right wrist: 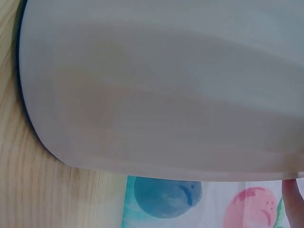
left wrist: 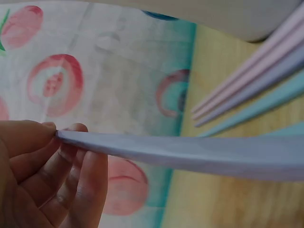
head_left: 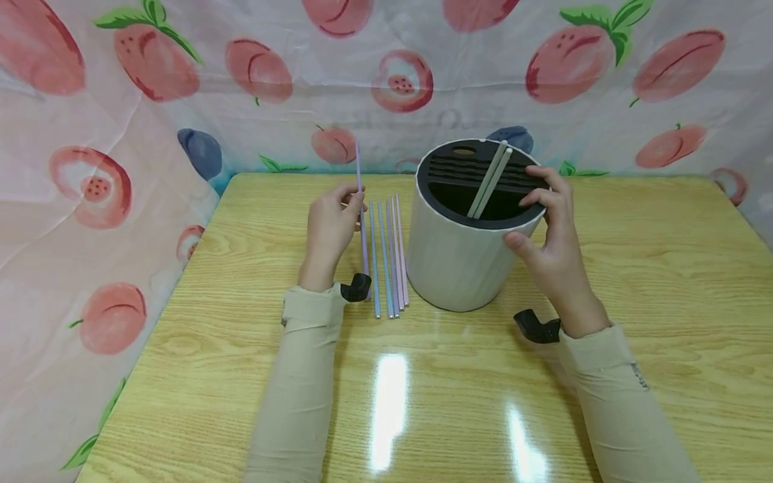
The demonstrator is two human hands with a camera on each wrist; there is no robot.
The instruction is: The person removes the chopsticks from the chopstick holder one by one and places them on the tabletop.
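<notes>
Between thumb and fingertips, my left hand [head_left: 326, 228] pinches one end of a purple chopstick [left wrist: 190, 153]. The chopstick's other end extends back toward my wrist. Just right of that hand lie several chopsticks side by side on the table: light blue ones [head_left: 374, 261], a purple one and pink ones [head_left: 402, 255]. My right hand [head_left: 558, 248] grips the right rim of a white utensil holder [head_left: 455, 261], fingers over the black divided top [head_left: 441, 204] and thumb on the outer wall. Two pale green chopsticks [head_left: 486, 180] lean inside the holder's front compartment; their lower ends are hidden.
The wood-grain table [head_left: 459, 402] ends at a fruit-print cloth [head_left: 338, 100] hanging behind it and along the left side. Black wrist mounts [head_left: 537, 329] sit at both sleeve cuffs. In the right wrist view, the holder's wall fills most of the picture.
</notes>
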